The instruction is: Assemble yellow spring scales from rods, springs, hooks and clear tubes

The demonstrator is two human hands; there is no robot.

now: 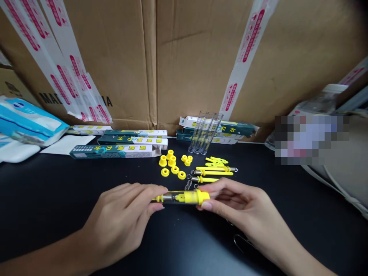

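Observation:
My left hand (123, 214) is closed around the left part of a clear spring scale tube (172, 191), which lies level above the black table. Inside the tube show a metal spring (168, 197) and yellow plastic parts. My right hand (244, 203) pinches the yellow end cap (203, 197) between thumb and fingers; the cap sits at the tube's right end. The tube's left end is hidden in my left hand. Just beyond lie yellow rods with springs (214, 173), a few small metal rings and several yellow collars (165, 172). Below my right hand lies a wire hook (243, 241).
Several clear tubes (204, 134) stand upright at the back. Green and white boxes (115, 150) lie along the cardboard wall (186, 57). A blue packet (31, 119) is at the left, and a plastic bottle (330, 99) and a pale bag (339, 184) are at the right.

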